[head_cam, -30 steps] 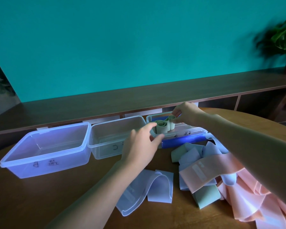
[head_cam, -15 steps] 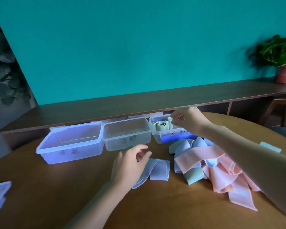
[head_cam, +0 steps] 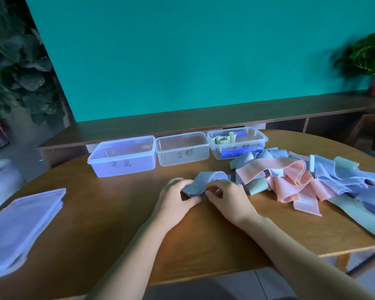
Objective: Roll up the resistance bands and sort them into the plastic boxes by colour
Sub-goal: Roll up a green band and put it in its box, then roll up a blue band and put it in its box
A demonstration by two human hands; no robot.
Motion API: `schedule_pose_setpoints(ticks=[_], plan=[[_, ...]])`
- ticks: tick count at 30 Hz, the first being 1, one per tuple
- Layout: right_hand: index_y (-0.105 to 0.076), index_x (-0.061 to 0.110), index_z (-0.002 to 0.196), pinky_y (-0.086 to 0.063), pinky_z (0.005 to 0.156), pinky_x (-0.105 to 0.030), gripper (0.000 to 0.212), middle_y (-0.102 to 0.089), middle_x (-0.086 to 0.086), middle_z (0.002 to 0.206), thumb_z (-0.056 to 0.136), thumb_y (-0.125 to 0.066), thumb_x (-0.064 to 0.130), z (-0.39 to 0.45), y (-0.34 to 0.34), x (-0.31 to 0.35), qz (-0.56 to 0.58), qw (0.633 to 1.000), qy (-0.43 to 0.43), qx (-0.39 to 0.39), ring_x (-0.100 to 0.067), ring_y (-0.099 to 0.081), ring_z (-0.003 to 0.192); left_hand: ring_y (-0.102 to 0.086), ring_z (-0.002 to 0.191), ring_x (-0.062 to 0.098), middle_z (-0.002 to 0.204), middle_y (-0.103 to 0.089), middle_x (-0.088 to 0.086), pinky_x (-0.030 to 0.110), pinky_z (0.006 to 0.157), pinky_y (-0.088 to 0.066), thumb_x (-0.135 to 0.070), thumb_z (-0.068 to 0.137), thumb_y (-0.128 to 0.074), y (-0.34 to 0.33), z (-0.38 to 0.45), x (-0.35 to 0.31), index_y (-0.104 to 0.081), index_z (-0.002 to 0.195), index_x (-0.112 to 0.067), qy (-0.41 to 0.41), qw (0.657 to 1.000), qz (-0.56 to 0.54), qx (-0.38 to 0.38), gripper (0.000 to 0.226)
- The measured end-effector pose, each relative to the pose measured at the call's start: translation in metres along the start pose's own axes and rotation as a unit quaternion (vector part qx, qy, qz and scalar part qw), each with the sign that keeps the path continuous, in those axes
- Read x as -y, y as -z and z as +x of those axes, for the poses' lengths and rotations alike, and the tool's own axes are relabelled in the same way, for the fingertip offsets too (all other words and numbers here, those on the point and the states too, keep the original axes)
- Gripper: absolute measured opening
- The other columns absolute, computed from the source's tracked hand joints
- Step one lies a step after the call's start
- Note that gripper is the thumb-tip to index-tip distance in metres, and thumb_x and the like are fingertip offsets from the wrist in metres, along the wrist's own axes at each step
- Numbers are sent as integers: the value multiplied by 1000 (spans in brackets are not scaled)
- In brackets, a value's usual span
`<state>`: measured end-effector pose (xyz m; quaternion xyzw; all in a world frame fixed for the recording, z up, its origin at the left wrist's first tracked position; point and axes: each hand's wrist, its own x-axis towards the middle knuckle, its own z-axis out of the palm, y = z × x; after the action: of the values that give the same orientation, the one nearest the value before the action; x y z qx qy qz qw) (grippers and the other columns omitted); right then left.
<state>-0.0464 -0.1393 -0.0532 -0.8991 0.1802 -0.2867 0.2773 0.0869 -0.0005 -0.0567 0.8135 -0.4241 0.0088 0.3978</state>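
Green roll (head_cam: 224,138) now lies released in right-hand box (head_cam: 261,140) at table's far edge. Both hands pulled back to mid-table: left hand (head_cam: 175,197), right hand (head_cam: 227,197) pinch blue band (head_cam: 206,180), fingers curled on near end. Rolling about to begin; pile (head_cam: 301,180) waits near right edge.

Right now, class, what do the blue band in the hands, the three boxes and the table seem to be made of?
Blue band: soft stretch fabric, matte; it folds and loops limply.
Boxes: translucent plastic, smooth; the table shows through their walls.
Table: probably wood or wood veneer, low sheen; brown with faint grain.
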Motion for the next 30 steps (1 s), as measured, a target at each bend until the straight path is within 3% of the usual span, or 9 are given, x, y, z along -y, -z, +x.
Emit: schedule_pose_setpoints(ticks=[4, 10, 15, 19, 21, 23, 25, 27, 30], plan=[[-75, 17, 112, -36, 73, 2, 20, -70, 8, 97, 94, -70, 21, 0, -5, 0, 5, 1000, 23, -5, 3, -56, 74, -62, 98, 0, 112, -65, -17, 17, 87, -50, -23, 77, -84, 7, -5, 5, -74, 112, -29, 12, 999, -47, -2, 37], [-73, 17, 116, -40, 78, -11, 24, -58, 11, 96, 93, -71, 22, -8, -11, 1, -26, 996, 78, 18, 1, -52, 73, -68, 80, 2, 97, -67, -16, 12, 74, -52, -18, 68, -92, 11, -17, -2, -77, 81, -20, 37, 994, -92, -36, 20], [-70, 22, 122, -51, 83, -24, 28, -57, 7, 114, 96, -68, 32, -21, -13, 12, -38, 992, 111, 39, -3, -55, 75, -69, 84, -2, 105, -69, -10, 11, 79, -53, -4, 77, -84, 25, -40, 2, -80, 87, -16, 20, 993, -95, -72, 15], [-71, 26, 123, -44, 84, -14, 29, -55, 10, 111, 96, -67, 36, -31, -21, 26, -3, 988, 134, 73, 2, -55, 81, -66, 86, -5, 112, -65, -14, 4, 81, -46, -10, 80, -83, 35, -62, 6, -81, 88, -21, 1, 995, -52, -82, 14], [-72, 26, 121, -39, 83, -7, 27, -57, 10, 112, 96, -68, 34, -36, -25, 35, 16, 985, 152, 77, 10, -54, 82, -67, 88, -4, 113, -66, -15, 10, 85, -50, -13, 81, -82, 42, -77, 9, -79, 89, -20, -33, 997, -22, -69, 12], [-73, 24, 117, -41, 79, -6, 24, -59, 10, 112, 94, -68, 28, -41, -24, 41, 41, 984, 156, 72, 6, -58, 79, -66, 91, -2, 111, -68, -17, 16, 86, -53, -13, 83, -80, 51, -94, 14, -75, 91, -19, -80, 995, 21, -54, 10], [-75, 22, 113, -43, 72, -9, 24, -61, 11, 107, 91, -65, 24, -46, -19, 43, 78, 986, 137, 50, -6, -61, 72, -65, 92, -1, 106, -70, -19, 22, 83, -53, -13, 87, -76, 62, -109, 19, -71, 92, -22, -107, 992, 55, -42, 12], [-76, 22, 108, -44, 68, -14, 28, -63, 10, 101, 89, -58, 32, -47, -13, 42, 92, 992, 87, -14, -9, -61, 69, -66, 90, 2, 99, -71, -17, 27, 81, -54, -11, 88, -74, 70, -119, 23, -69, 92, -24, -102, 991, 63, -54, 15], [-71, 18, 115, -46, 77, -24, 37, -62, -2, 113, 95, -50, 40, -41, -9, 38, 27, 994, -27, -99, -13, -63, 90, -66, 89, 3, 95, -72, -15, 30, 79, -54, -4, 86, -74, 76, -126, 27, -70, 91, -21, -118, 988, 72, -74, 19]])
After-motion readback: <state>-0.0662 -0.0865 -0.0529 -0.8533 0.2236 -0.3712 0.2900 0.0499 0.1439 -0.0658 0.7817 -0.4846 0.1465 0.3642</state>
